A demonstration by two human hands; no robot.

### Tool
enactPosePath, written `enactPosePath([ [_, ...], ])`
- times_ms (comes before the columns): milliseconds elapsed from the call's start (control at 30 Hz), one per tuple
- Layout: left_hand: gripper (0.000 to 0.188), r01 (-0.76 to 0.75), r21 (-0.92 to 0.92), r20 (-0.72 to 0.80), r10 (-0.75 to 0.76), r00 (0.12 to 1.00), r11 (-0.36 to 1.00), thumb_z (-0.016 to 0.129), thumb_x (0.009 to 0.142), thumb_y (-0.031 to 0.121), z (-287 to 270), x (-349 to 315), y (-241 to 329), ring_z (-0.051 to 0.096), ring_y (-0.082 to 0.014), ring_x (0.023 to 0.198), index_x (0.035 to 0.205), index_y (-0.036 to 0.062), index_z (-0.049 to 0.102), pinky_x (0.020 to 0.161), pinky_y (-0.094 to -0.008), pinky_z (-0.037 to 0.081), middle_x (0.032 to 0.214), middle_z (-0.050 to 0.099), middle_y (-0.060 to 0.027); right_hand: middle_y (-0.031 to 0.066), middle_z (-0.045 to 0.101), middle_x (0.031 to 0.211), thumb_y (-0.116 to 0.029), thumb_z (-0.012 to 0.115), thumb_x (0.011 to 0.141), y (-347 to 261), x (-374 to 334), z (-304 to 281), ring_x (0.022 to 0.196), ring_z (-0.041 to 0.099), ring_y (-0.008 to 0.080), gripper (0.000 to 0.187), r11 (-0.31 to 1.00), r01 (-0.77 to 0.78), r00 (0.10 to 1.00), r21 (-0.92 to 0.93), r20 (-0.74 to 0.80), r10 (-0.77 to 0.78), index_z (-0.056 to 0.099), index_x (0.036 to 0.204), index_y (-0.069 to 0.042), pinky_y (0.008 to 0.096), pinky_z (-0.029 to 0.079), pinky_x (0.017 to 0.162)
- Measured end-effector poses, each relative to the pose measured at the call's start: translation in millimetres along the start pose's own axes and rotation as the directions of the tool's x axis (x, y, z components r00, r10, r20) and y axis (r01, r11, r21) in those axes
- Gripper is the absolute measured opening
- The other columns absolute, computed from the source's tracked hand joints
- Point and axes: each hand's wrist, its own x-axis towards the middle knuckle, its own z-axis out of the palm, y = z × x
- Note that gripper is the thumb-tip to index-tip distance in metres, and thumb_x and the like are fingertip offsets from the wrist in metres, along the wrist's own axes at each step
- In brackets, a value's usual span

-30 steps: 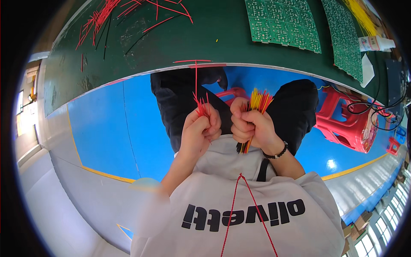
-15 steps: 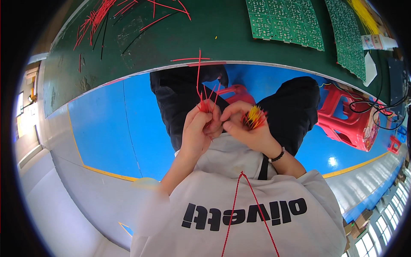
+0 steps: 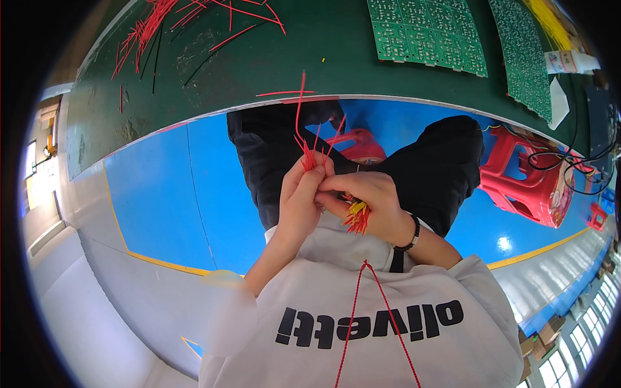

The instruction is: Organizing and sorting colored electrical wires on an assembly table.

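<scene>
My left hand [image 3: 301, 197] is closed round a small bunch of red wires [image 3: 309, 157], whose ends fan upward past the fingers. One long wire rises out of it over the table edge. My right hand [image 3: 372, 199] is closed too, with a bundle of red and yellow wires [image 3: 356, 216] held in the palm, tips pointing down. Its thumb and forefinger meet the left fingers; what lies between them is hidden. Both hands are above my lap, in front of the table.
The green table [image 3: 246, 71] bears a red wire pile [image 3: 145, 35], black wires, a stray red wire [image 3: 284, 93], green circuit boards [image 3: 430, 32], yellow wires [image 3: 548, 26] and a white bottle [image 3: 572, 63]. At right are a red stool [image 3: 517, 181] and black cables [image 3: 569, 158].
My right hand has moved left against the left one and turned, so its bundle's tips now point down instead of up. The left hand still grips its red wires.
</scene>
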Motion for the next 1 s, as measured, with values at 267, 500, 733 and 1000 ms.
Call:
enactPosePath([
  [267, 0.011, -0.047, 0.069, -0.033, 0.049, 0.998, 0.996, 0.037, 0.083, 0.007, 4.7, -0.1, -5.0, 0.041, -0.0042, 0.060, 0.087, 0.0024, 0.046, 0.048, -0.0176, 0.032, 0.077, 0.046, 0.0000, 0.0071, 0.058, 0.066, -0.008, 0.068, 0.066, 2.3, -4.2, 2.3, 0.057, 0.058, 0.0204, 0.021, 0.999, -0.030, 0.999, 0.017, -0.022, 0.031, 0.057, 0.084, -0.006, 0.0263, 0.043, 0.049],
  [500, 0.011, -0.029, 0.056, -0.031, 0.031, 0.999, 0.998, 0.038, 0.083, 0.008, -4.1, 4.0, -6.4, 0.030, -0.0018, 0.050, 0.087, 0.0021, 0.046, 0.042, -0.0178, 0.023, 0.064, 0.041, 0.0032, -0.0003, 0.048, 0.056, 0.001, 0.065, 0.070, -1.0, -1.8, 2.6, 0.047, 0.045, 0.0070, 0.018, 0.981, 0.015, 0.997, 0.194, -0.074, -0.001, 0.054, 0.084, -0.004, 0.0199, 0.034, 0.046],
  [733, 0.011, 0.016, 0.007, -0.048, -0.016, 0.999, 1.000, 0.037, 0.083, 0.007, -0.3, 2.2, -3.0, 0.026, -0.0021, 0.048, 0.085, 0.0024, 0.046, 0.041, -0.0187, 0.019, 0.059, 0.036, 0.0042, 0.0020, 0.053, 0.068, -0.006, 0.063, 0.076, 0.5, -6.3, -0.5, 0.055, 0.049, 0.0066, 0.017, 0.903, -0.233, 0.968, 0.361, -0.006, 0.252, 0.051, 0.087, -0.003, 0.0195, 0.040, 0.051],
  [1000, 0.009, 0.039, -0.106, 0.079, -0.031, 0.996, 0.994, 0.037, 0.084, 0.007, -6.3, 2.4, -3.5, 0.024, -0.0032, 0.045, 0.084, 0.0024, 0.045, 0.040, -0.0192, 0.019, 0.058, 0.034, 0.0033, 0.0028, 0.051, 0.077, -0.003, 0.050, 0.084, 5.1, -7.4, 2.6, 0.056, 0.043, 0.0046, 0.009, 0.812, -0.251, 0.951, 0.527, -0.023, 0.309, 0.046, 0.093, -0.003, 0.0185, 0.037, 0.051],
])
